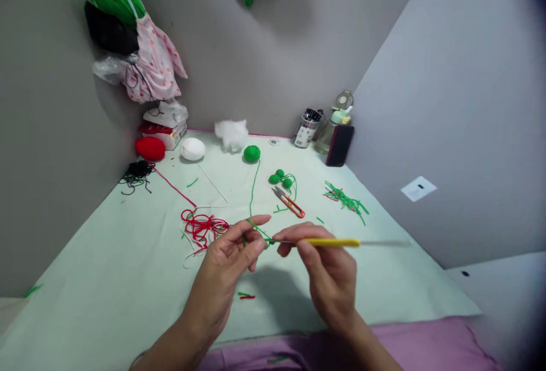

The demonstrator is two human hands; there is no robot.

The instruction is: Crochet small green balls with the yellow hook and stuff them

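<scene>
My left hand [232,254] pinches a small piece of green crochet work [269,241], with green yarn [253,189] led over its raised index finger. That strand runs back to a green yarn ball [252,153]. A crochet hook with a yellow grip [335,242] lies in my right hand [328,268], its fingers closed around it. The hook's tip meets the green work near my left thumb; the exact loop is too small to make out. Beyond my hands lie orange thread snips [289,202] beside several small green crocheted balls [281,178].
Tangled red yarn [205,227] lies left of my hands, leading to a red ball [150,148]. A white ball [193,149], stuffing [232,135] and black yarn [139,172] sit farther back. Green scraps [346,203], a phone [340,145], bottle [326,135] and tin [305,131] stand right.
</scene>
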